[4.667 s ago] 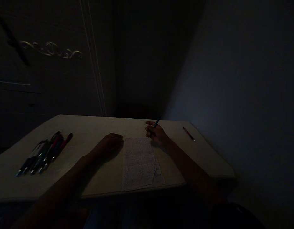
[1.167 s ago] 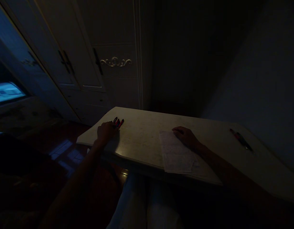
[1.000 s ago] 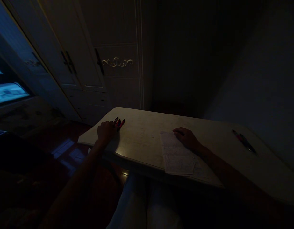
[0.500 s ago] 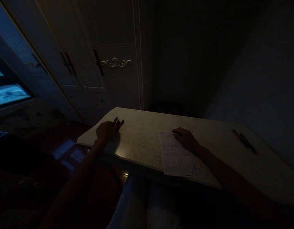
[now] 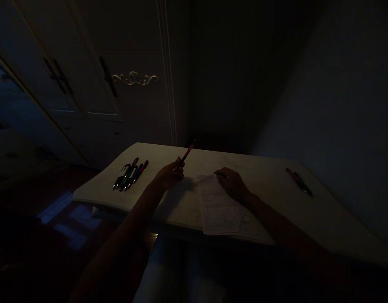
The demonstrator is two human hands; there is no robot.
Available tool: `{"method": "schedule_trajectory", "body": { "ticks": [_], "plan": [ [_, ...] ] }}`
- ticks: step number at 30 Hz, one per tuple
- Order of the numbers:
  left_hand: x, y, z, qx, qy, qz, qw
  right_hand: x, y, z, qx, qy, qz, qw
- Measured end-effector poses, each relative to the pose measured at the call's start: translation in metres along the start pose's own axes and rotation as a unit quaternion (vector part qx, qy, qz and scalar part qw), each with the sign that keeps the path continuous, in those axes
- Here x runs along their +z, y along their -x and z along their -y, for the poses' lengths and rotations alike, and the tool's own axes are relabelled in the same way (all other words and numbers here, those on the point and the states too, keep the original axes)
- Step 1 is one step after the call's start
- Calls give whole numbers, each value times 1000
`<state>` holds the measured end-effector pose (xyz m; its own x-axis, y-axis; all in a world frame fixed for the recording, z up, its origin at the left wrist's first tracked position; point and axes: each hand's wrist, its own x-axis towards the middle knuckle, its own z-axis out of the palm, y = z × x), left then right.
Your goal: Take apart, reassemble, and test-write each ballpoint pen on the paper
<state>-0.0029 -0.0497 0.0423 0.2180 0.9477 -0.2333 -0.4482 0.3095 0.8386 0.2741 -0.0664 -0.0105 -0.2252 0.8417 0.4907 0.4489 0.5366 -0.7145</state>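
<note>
In the dim head view, my left hand (image 5: 171,174) is closed around a dark red and black pen (image 5: 188,153), raised above the table with one end pointing up and away. Several pens (image 5: 129,174) lie side by side in a group to the left of that hand. My right hand (image 5: 232,184) rests at the upper right of some written paper sheets (image 5: 217,206), its fingers loosely bent and somewhat apart, touching the paper's edge. Nothing shows in that hand, though shadow hides its underside.
The pale table (image 5: 263,168) has two pens (image 5: 300,183) lying together near its far right edge. A wardrobe with a gold ornament (image 5: 135,78) stands behind on the left. A wall (image 5: 348,113) borders the right side.
My left hand has moved right from the pen group, lifting one pen away. The right hand stays on the paper. The view has turned slightly right.
</note>
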Motion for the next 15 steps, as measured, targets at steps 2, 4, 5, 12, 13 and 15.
{"method": "schedule_trajectory", "body": {
  "ticks": [2,4,5,12,13,15],
  "plan": [
    [16,-6,6,-67,85,43,993,1,0,3,-10,-6,-11,1000],
    [31,-12,12,-95,119,63,986,3,-1,7,-16,-4,-12,1000],
    [37,-14,14,-100,119,64,986,3,-1,9,-16,-8,-16,1000],
    [68,-31,32,-72,72,65,993,7,-7,14,39,-124,-10,991],
    [69,-34,34,-60,63,75,993,8,-8,13,42,-135,-10,990],
    [70,-40,37,-32,44,86,995,8,-11,11,46,-145,-8,988]
  ]
}}
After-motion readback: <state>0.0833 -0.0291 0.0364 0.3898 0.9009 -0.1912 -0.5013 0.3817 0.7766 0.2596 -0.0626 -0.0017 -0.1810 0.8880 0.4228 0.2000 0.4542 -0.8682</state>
